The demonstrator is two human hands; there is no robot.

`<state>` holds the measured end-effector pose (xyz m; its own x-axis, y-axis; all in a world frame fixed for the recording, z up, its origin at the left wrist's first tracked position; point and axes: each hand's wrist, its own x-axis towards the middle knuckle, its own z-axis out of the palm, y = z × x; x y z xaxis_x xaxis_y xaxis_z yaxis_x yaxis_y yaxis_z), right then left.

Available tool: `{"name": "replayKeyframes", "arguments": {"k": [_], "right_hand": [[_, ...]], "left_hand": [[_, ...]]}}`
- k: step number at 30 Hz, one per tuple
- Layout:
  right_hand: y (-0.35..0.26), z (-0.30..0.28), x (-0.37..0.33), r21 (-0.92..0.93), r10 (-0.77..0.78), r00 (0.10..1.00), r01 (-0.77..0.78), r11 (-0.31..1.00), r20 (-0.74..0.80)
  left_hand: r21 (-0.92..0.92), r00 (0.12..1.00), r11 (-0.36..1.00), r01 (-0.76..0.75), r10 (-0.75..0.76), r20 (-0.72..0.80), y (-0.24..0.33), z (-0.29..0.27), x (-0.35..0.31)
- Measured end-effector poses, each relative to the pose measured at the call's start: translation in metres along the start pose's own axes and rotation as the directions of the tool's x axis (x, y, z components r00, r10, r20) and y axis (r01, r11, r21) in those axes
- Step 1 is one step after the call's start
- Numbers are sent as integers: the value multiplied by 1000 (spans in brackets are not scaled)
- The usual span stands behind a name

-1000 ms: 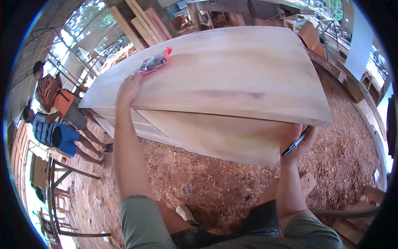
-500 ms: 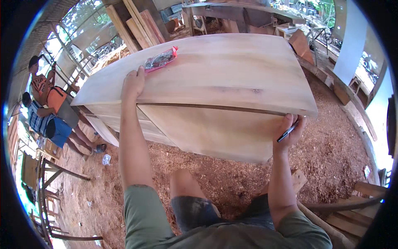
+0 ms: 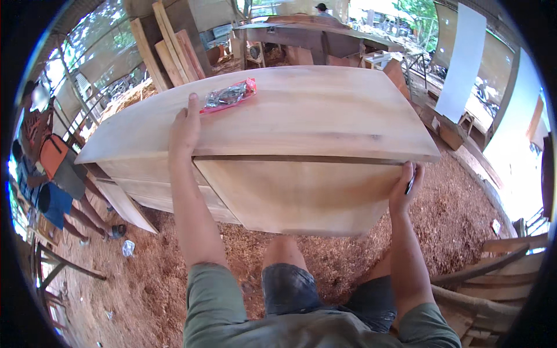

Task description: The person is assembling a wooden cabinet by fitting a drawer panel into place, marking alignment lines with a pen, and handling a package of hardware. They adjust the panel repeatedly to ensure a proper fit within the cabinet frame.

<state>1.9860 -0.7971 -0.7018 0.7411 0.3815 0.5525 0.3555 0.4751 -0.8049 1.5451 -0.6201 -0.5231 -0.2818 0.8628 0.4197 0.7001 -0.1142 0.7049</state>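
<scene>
A pale wooden cabinet with a broad, curved-edge top (image 3: pixel 313 110) stands in front of me. My left hand (image 3: pixel 184 130) rests on the top near its front edge, open, with the thumb raised; its other fingers are partly hidden. Just right of that thumb lies a clear and pink plastic packet (image 3: pixel 229 95) of small metal-looking parts. Below the top is a plain front panel (image 3: pixel 296 191), a dark gap running along its upper edge. At the panel's right edge, under the top's corner, my right hand (image 3: pixel 404 188) has a pen (image 3: pixel 411 182) in its closed fingers.
Wood shavings (image 3: pixel 452 197) cover the ground. Two people (image 3: pixel 55 168) are at the left, one with an orange bag (image 3: pixel 52 155). Boards (image 3: pixel 168 49) lean behind the cabinet. Timber pieces (image 3: pixel 499 278) lie at lower right, and a curved frame (image 3: pixel 55 261) stands at left.
The view has shifted, so the cabinet's front shows a little more. My left thumb now points up beside the packet. The pen has turned in my right hand and shows less.
</scene>
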Motion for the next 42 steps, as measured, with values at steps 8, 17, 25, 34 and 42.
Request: {"name": "replayKeyframes", "arguments": {"k": [8, 17, 25, 34, 42], "right_hand": [[-19, 28, -5, 159, 129, 982, -107, 981, -135], [5, 1, 26, 10, 16, 1000, -16, 1000, 22], [-2, 1, 30, -4, 152, 983, -153, 988, 99], [-33, 8, 40, -116, 206, 964, -188, 975, 167], [-14, 11, 38, -227, 23, 990, 10, 974, 141]], "left_hand": [[267, 969, 944, -194, 141, 202, -43, 9, 90], [-192, 903, 928, -319, 360, 237, -38, 9, 63], [16, 984, 993, -121, 118, 131, -31, 23, 90], [-288, 898, 888, -359, 413, 151, -9, 16, 51], [-531, 901, 845, -59, 274, 336, -14, 2, 41]]}}
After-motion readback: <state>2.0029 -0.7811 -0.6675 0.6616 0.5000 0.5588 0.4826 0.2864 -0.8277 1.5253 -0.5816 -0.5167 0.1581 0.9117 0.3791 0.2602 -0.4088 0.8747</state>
